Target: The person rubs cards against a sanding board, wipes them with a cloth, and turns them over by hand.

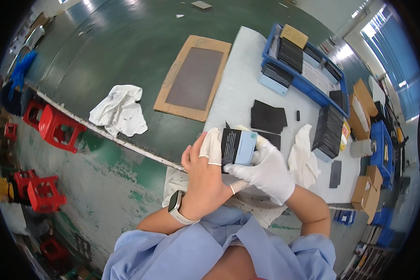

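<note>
Left hand [204, 182] and right hand [266, 170] grasp the black-and-blue pack [238, 147] — likely light, stiff, slippery; best held by its edges

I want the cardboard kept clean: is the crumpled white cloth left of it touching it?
Apart: the head view shows a strip of green surface between the cloth and the cardboard.

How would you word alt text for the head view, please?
A gloved right hand holds a black-and-blue pack at a pale worktable, the left hand, in finger covers, by the pack's left edge. Black cards, a white cloth and a blue crate are nearby.
</note>
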Motion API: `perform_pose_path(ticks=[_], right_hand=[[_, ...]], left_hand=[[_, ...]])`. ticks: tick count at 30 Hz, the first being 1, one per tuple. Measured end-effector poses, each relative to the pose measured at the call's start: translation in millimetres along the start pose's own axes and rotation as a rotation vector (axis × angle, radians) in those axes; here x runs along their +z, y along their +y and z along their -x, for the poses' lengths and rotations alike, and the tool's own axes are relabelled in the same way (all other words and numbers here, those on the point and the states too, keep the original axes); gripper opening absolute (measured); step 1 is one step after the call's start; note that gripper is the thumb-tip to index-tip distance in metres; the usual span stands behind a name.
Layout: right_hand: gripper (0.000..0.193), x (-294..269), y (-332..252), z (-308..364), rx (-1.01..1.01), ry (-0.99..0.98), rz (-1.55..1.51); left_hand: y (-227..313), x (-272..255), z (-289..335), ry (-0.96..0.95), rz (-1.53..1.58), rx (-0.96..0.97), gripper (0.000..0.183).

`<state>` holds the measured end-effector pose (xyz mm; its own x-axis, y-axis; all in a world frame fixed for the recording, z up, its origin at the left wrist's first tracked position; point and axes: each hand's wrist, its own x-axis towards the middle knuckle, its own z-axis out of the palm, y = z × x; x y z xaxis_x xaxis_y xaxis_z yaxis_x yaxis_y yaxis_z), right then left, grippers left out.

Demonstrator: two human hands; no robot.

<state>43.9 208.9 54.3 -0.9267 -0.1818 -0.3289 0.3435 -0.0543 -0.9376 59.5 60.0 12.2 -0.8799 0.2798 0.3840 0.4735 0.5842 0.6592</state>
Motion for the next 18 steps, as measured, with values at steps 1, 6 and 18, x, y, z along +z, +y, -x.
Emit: perform_pose_path(ticks=[1,6,18], right_hand=[[0.07,0.4,3.7,-1.6,-0.039,0.02,0.165],[0.066,-4.1,-4.9,6.4,0.096,0.013,0.137],[0.056,-34.5,16.7,29.2,0.009,0.146,0.033]], left_hand=[[0.3,2.0,1.1,-0.002,-0.059,-0.012,0.103],[-4.3,5.1,-2.0,-0.085,0.024,0.005,0.094],[-0.7,12.1,-6.3,-0.256,0.02,0.145,0.085]])
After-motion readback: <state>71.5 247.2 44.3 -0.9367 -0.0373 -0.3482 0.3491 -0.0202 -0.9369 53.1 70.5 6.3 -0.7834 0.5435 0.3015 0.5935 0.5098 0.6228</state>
